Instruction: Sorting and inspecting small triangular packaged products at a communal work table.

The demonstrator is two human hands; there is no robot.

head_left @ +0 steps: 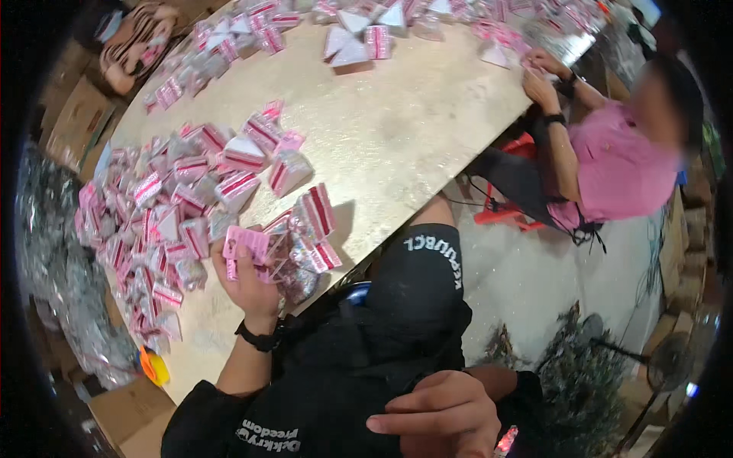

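My left hand, at the table's near edge, is closed around pink cards. Clear bags with pink-and-white striped wedge shapes hang together beside it, and a clear bag of small speckled pieces lies against them. My right hand is raised over my lap at the lower edge, two fingers stretched to the left and apart. Nothing shows between those fingers; the rest of the hand is partly cut off. A small pink glittery object shows beside it; whether the hand touches it is unclear.
A large heap of similar bagged wedges covers the table's left side; more lie along the far edge. A person in pink sits at right, hands on the table. Another person is at far left. A fan stands right.
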